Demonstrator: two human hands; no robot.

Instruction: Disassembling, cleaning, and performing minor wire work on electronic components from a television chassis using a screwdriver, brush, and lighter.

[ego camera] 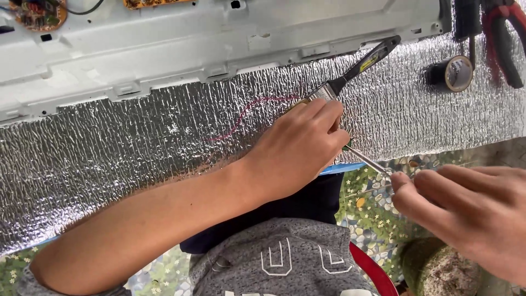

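- Both hands share one slim tool: the left hand (298, 148) is curled in a narrow grip over something small on the crinkled silver foil sheet (137, 148), where the thin metal screwdriver shaft (368, 161) meets it.
- Right hand (466, 211) pinches the shaft's near end between fingertips.
- Shaft runs on a slant, from upper left down to lower right, between the two hands.
- Black-handled paintbrush (356, 68) lies just beyond the left knuckles, beside the grey metal panel (219, 38).

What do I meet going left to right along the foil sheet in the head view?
Pink wire → left hand → paintbrush → screwdriver shaft → tape roll → red-handled pliers.
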